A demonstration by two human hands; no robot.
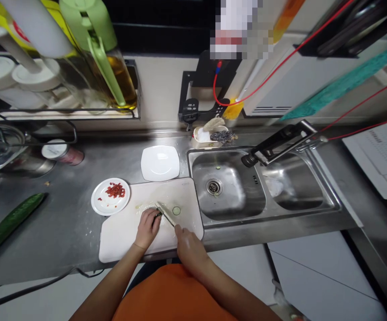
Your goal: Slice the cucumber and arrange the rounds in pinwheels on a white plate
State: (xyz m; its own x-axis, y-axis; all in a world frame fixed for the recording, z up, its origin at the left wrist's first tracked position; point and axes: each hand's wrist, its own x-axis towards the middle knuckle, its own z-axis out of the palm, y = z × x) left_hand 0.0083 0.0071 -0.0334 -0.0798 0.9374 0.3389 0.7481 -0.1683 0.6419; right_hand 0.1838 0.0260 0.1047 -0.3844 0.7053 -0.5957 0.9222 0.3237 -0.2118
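My right hand (pixel 188 244) is wrapped round the handle of a kitchen knife (pixel 167 214), whose blade slants up and left across the white cutting board (pixel 122 243). Fingers curled, my left hand (pixel 147 228) presses a dark green cucumber piece (pixel 159 214) to the board, right beside the blade. Most of that piece is hidden under the fingers. One thin cucumber slice (pixel 176 210) lies flat to the right of the knife. Wet bits are scattered around the blade.
Behind the board are a white square plate (pixel 160 163) and a round plate (pixel 101 196) with chopped red pieces (pixel 115 190). A whole cucumber (pixel 10 227) lies far left. To the right is a double sink (pixel 230 216) with a black faucet (pixel 273 145). A condiment rack (pixel 89 115) hangs upper left.
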